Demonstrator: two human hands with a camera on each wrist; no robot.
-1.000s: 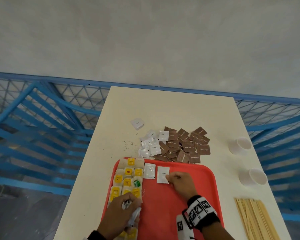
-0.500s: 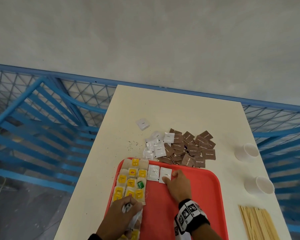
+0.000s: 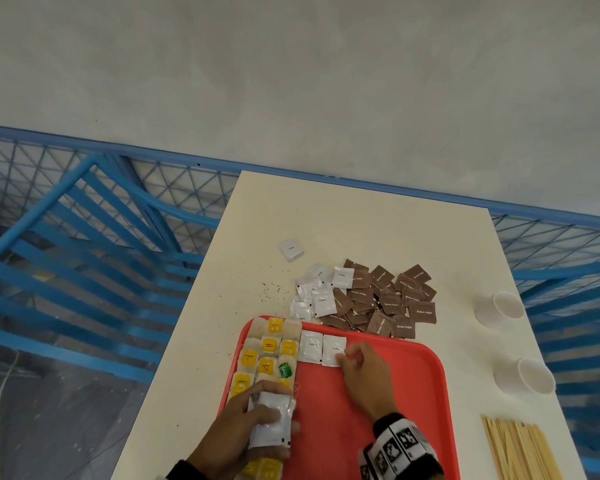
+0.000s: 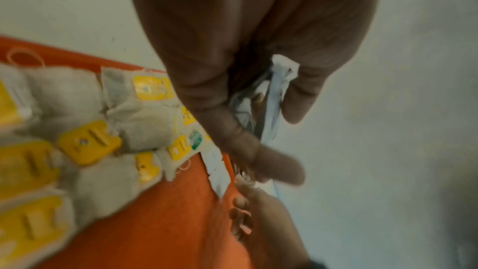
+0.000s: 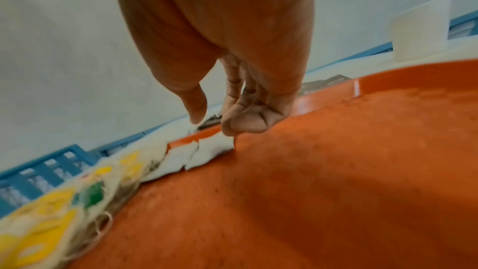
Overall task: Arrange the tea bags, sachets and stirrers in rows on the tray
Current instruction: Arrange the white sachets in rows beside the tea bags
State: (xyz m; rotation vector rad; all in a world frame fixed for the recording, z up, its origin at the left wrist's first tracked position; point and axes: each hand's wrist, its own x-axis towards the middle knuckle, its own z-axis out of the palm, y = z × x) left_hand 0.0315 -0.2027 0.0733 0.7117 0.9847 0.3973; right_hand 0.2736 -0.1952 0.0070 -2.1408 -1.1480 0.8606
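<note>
A red tray [image 3: 326, 431] lies at the table's near edge. Tea bags [image 3: 267, 355] with yellow tags fill its left side in rows. Beside them, at the tray's far edge, two white coffee sachets lie side by side, the first [image 3: 310, 346] and the second [image 3: 332, 349]. My right hand [image 3: 347, 356] touches the second sachet's [image 5: 209, 150] right edge with bent fingertips [image 5: 232, 128], thumb lifted clear. My left hand [image 3: 257, 420] hovers over the near tea bags and grips a stack of white sachets [image 3: 272, 420], seen edge-on [image 4: 274, 97] in the left wrist view.
Beyond the tray lie loose white sachets [image 3: 317, 296], a brown sugar sachet pile [image 3: 388, 303] and one stray sachet [image 3: 290, 250]. Two white cups [image 3: 497, 308] [image 3: 525, 375] stand at the right edge. Wooden stirrers [image 3: 520, 452] lie near right. Blue railing surrounds the table.
My right hand slid the second sachet left until it sits against the first. My left hand turned, showing more of its sachet stack.
</note>
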